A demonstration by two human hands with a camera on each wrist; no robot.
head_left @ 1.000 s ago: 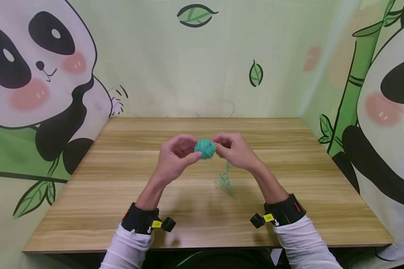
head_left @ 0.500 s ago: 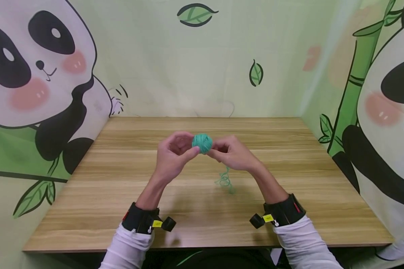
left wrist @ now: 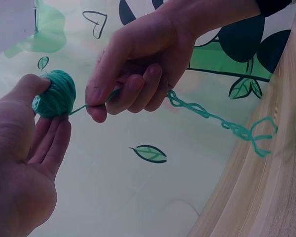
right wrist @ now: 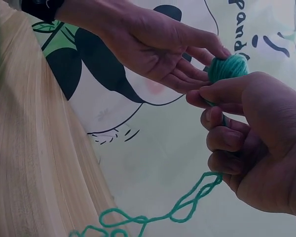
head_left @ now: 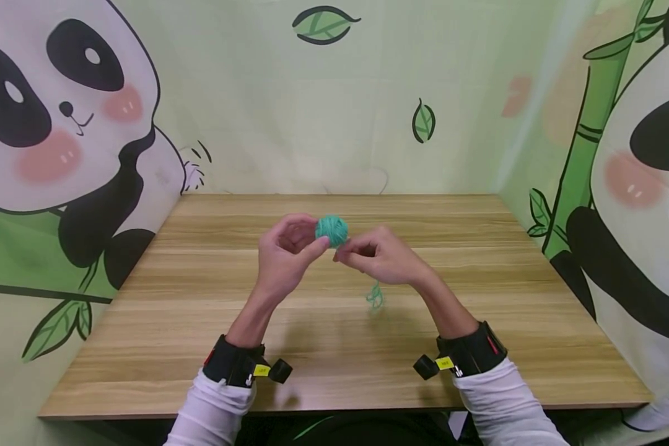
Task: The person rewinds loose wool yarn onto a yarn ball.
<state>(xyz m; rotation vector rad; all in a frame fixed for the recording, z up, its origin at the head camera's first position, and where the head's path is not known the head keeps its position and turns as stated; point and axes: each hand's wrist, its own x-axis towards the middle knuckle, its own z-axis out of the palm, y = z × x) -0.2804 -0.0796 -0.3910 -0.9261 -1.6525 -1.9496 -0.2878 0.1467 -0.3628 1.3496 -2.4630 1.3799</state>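
A small ball of teal yarn (head_left: 331, 231) is held up over the table between the thumb and fingers of my left hand (head_left: 283, 257). Just to its right, my right hand (head_left: 387, 255) pinches the yarn strand (left wrist: 79, 109) between thumb and index finger, a short taut length running to the ball in the left wrist view. The other right fingers curl over the strand. Out of that hand hangs a loose, kinked yarn tail (right wrist: 187, 200), its end crumpled and looped above the wooden surface in the head view.
The wooden table (head_left: 201, 371) spreads beneath both hands. Behind it and at the sides stand walls of printed cloth (head_left: 256, 124) with pandas, leaves and bamboo. Each wrist wears a black strap (head_left: 471, 349) with a small camera.
The ball has shifted slightly left and away, turning in my left hand. My right hand has moved a little lower along its side. Less of the hanging yarn tail shows now.
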